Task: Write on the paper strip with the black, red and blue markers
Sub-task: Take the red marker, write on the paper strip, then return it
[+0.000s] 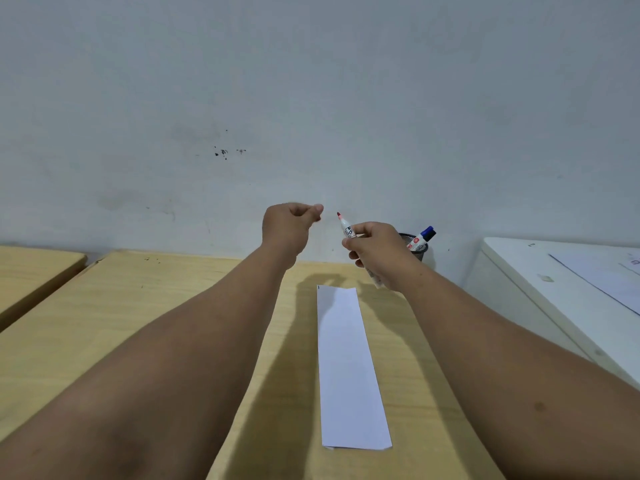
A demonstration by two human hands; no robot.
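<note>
right hand (375,252) grips uncapped red marker (347,230); left hand (289,225) fingers curled shut, contents unclear. paper strip (348,368) nearly blank; red, blue writing pending.

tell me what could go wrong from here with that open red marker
1. The red marker in the right hand is uncapped, tip up near the wall; it could mark the wall or the left hand.
2. The paper strip lies loose on the desk with neither hand on it, so it may slide when writing starts.
3. The left hand looks closed, perhaps on the cap, which could drop.
</note>
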